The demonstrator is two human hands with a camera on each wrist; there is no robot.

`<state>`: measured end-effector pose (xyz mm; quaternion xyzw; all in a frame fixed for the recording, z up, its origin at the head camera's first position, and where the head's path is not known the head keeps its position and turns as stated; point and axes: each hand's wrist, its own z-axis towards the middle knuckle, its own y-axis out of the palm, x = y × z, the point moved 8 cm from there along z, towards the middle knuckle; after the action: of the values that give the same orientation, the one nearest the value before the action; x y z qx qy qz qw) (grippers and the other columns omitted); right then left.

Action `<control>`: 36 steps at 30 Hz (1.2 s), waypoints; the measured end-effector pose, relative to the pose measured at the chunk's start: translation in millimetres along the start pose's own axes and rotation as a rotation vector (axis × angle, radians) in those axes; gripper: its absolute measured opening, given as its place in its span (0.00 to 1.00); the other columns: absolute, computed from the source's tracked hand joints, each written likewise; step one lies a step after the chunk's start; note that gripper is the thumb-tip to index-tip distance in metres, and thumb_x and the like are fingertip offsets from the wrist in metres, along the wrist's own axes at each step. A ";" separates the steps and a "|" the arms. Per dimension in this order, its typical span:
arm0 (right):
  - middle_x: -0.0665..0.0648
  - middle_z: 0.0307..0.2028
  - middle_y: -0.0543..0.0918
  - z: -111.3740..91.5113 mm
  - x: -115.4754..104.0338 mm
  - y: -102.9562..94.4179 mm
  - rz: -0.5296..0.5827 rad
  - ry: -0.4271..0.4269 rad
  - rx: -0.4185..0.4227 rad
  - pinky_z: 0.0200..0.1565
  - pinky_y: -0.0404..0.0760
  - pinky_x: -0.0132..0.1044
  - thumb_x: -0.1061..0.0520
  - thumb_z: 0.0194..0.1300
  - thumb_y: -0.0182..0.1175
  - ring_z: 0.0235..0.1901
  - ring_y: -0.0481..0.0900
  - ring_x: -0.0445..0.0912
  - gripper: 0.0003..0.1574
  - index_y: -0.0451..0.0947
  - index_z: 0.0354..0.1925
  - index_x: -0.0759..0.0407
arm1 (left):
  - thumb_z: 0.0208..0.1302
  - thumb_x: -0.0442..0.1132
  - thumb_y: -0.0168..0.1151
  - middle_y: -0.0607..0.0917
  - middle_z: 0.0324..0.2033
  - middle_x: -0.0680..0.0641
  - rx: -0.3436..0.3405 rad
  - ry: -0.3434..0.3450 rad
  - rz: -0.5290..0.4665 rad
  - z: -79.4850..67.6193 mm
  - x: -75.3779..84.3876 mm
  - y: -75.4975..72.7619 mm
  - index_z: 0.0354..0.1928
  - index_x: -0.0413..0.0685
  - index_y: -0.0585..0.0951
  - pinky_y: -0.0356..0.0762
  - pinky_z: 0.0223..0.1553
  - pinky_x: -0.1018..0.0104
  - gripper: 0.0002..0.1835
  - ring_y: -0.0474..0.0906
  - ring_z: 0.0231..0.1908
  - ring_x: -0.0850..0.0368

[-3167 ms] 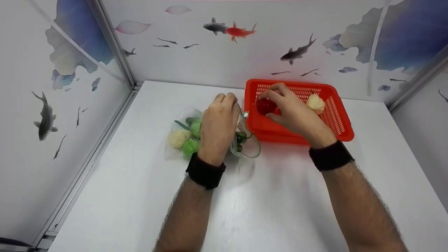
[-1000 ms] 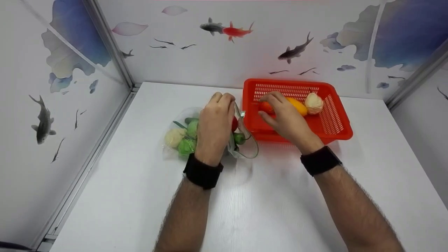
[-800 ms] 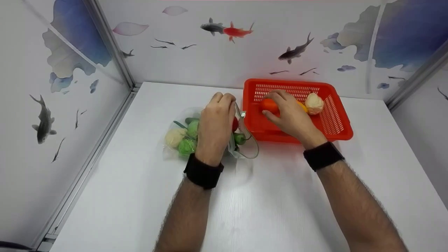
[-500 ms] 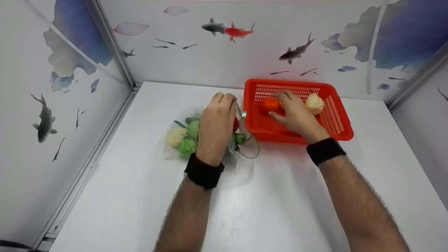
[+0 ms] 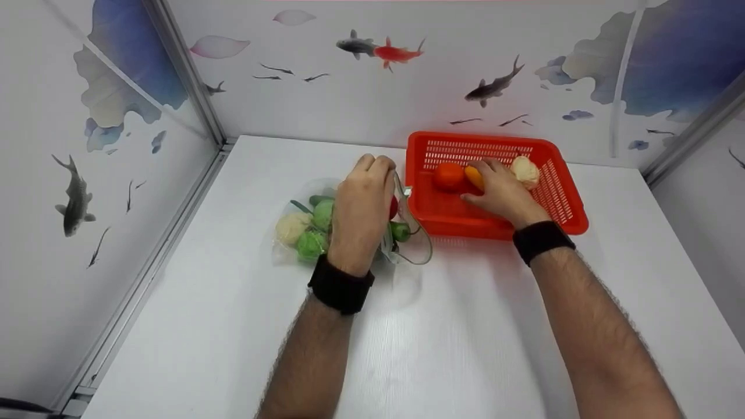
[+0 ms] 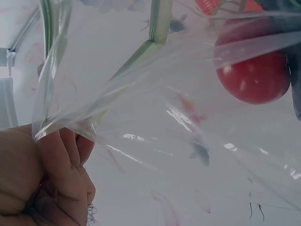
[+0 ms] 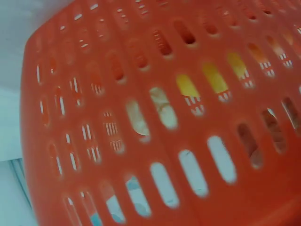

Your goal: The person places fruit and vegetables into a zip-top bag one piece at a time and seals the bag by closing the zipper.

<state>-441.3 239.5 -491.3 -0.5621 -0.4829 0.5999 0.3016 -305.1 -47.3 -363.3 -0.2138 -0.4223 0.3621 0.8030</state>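
Observation:
My left hand (image 5: pixel 362 201) pinches the upper edge of a clear plastic bag (image 6: pixel 127 113) with a greenish rim. Inside lie a pale round vegetable (image 5: pixel 293 228), green cabbage-like heads (image 5: pixel 312 245), a green pepper (image 5: pixel 400 231) and a smooth round red fruit or vegetable (image 6: pixel 254 70). My right hand (image 5: pixel 503 189) is down in the red basket (image 5: pixel 430 212), fingers and thumb spread around a yellow, elongated fruit or vegetable (image 5: pixel 474 177); whether they touch it is unclear. Beside it sits a round orange one (image 5: pixel 449 176).
A pale, wrinkled round vegetable (image 5: pixel 525 172) sits at the basket's right side. Basket and bag stand close together on a white table (image 5: pixel 442 343). Printed wall panels (image 5: pixel 302 99) close off the back and sides.
The round red thing that was under my right hand in the basket is now in the bag. My right hand has moved right, from the orange thing to the yellow one. My left hand stays put.

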 end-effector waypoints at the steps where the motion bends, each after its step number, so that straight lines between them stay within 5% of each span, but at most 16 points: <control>1: 0.78 0.91 0.57 1.1 2.8 1.1 -0.003 0.006 -0.005 0.89 0.61 0.77 0.45 0.84 0.72 0.89 0.59 0.79 0.55 0.59 0.92 0.63 | 0.89 0.35 0.67 0.92 0.46 0.40 -0.001 0.001 0.000 -0.2 0.0 0.2 0.55 0.40 0.93 0.98 0.55 0.56 0.08 0.96 0.47 0.45; 15: 0.77 0.95 0.36 7.7 32.9 16.5 -0.010 0.138 -0.153 0.89 0.47 0.84 0.47 0.85 0.69 0.94 0.38 0.81 0.62 0.45 0.97 0.60 | 0.90 0.36 0.66 0.92 0.45 0.40 0.001 0.016 0.012 -1.0 1.0 -0.2 0.54 0.40 0.93 0.98 0.52 0.58 0.09 0.96 0.45 0.47; 23: 0.80 0.92 0.52 7.5 30.0 13.0 0.006 0.111 -0.097 0.90 0.55 0.80 0.50 0.82 0.73 0.90 0.54 0.81 0.57 0.55 0.93 0.63 | 0.89 0.35 0.67 0.92 0.44 0.40 0.006 0.016 0.010 -0.9 0.9 -0.1 0.54 0.39 0.93 0.98 0.53 0.57 0.09 0.96 0.45 0.46; 29: 0.85 0.81 0.63 6.0 32.4 14.2 0.021 0.115 -0.077 0.83 0.70 0.81 0.55 0.81 0.74 0.77 0.71 0.81 0.53 0.58 0.89 0.63 | 0.88 0.35 0.67 0.92 0.45 0.40 0.006 0.009 0.010 -0.7 0.4 -0.4 0.54 0.39 0.93 0.98 0.53 0.57 0.08 0.96 0.45 0.46; 36: 0.86 0.77 0.65 6.8 31.8 15.6 0.012 0.109 -0.096 0.81 0.74 0.80 0.59 0.81 0.71 0.71 0.74 0.77 0.50 0.57 0.88 0.63 | 0.88 0.35 0.68 0.92 0.44 0.40 0.007 0.006 0.008 -0.7 0.0 -0.6 0.53 0.40 0.93 0.98 0.50 0.56 0.08 0.96 0.43 0.45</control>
<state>-450.9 261.1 -518.4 -0.6106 -0.4905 0.5464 0.2966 -304.4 -47.7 -363.2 -0.2136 -0.4179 0.3663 0.8035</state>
